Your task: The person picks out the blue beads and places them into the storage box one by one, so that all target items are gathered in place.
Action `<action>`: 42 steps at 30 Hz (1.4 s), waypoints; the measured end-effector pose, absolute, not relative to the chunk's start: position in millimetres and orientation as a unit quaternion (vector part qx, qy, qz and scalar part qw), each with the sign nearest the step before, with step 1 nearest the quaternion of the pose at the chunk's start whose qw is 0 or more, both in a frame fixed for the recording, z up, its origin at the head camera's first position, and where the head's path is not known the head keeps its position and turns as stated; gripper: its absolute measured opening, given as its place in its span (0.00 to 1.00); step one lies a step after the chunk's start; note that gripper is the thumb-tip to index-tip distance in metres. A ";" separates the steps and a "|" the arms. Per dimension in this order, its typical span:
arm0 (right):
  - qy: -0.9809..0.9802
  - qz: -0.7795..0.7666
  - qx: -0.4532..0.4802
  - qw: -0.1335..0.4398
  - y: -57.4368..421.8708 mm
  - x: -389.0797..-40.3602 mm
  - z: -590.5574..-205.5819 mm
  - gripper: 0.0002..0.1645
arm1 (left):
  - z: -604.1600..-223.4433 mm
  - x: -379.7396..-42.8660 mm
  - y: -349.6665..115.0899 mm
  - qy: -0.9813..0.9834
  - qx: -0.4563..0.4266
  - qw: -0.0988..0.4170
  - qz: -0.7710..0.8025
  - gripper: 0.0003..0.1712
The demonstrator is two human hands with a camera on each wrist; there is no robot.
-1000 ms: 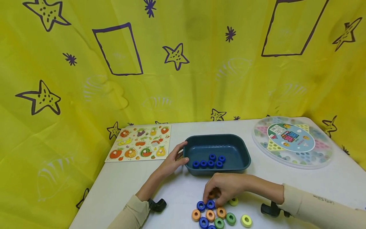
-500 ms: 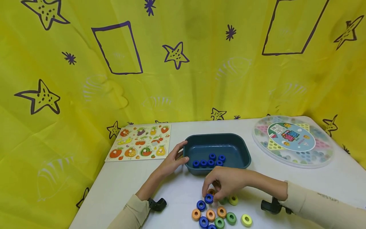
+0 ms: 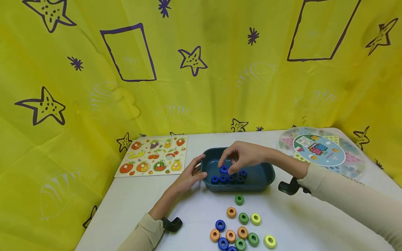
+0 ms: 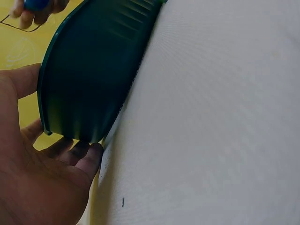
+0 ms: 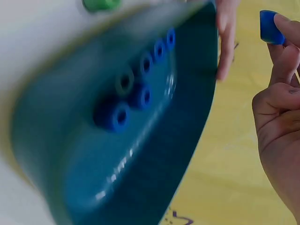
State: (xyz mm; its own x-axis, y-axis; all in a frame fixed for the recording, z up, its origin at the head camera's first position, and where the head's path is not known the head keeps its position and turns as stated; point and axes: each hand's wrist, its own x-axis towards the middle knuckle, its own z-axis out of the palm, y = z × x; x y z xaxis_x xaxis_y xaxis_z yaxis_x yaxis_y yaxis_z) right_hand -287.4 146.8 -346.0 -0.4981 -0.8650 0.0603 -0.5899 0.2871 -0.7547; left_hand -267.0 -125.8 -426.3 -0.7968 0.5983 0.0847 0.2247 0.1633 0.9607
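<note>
Teal tub (image 3: 251,188) stands on the white desk (image 3: 185,216), below my right grip (image 3: 246,155) and against my left. Inside it I count six blue rings (image 5: 104,115): four in a row along the near wall, two more behind that row, further from me. From the head view my right grip hides part of this group.

My right grip is pinched together, thumb and fingertips clamped on a blue ring (image 3: 223,172), which I hold over the left half of the tub, above the rings in it. My left grip (image 3: 188,177) is clamped on the tub's left end, thumb at the near corner of the rim, fingers round the outside.

Pinched ring: hole faces up toward my head, so its axis runs roughly upright; squat, no long side to speak of. Seen from the right wrist it shows edge-on, a short barrel with curved sides. Plain, deep blue, smooth.

Nearer to me than my right grip, outside the tub, loose rings lie flat on the desk: four green rings (image 3: 253,243), four orange rings (image 3: 242,236), two yellow rings (image 3: 270,246) and three blue, one cut off by the lower edge of view.
</note>
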 end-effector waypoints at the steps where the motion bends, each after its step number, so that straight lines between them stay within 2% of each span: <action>1: 0.782 -0.374 -0.463 0.187 145.5 -294.5 -345.4 0.16 | -425.9 -266.9 -126.3 0.746 0.275 0.160 0.584 0.36; 8: 0.786 -0.363 -0.456 0.206 131.8 -333.3 -356.2 0.18 | -426.2 -267.0 -127.9 0.742 0.275 0.164 0.590 0.37; 16: 0.784 -0.349 -0.463 0.220 118.2 -355.8 -368.5 0.17 | -428.9 -269.3 -127.6 0.739 0.277 0.161 0.593 0.37; 37: 0.780 -0.316 -0.454 0.294 104.1 -365.6 -407.0 0.16 | -428.5 -269.1 -129.1 0.738 0.273 0.168 0.595 0.37; 42: 0.784 -0.304 -0.458 0.290 105.7 -366.3 -413.5 0.16 | -427.3 -268.8 -128.1 0.737 0.278 0.164 0.594 0.37</action>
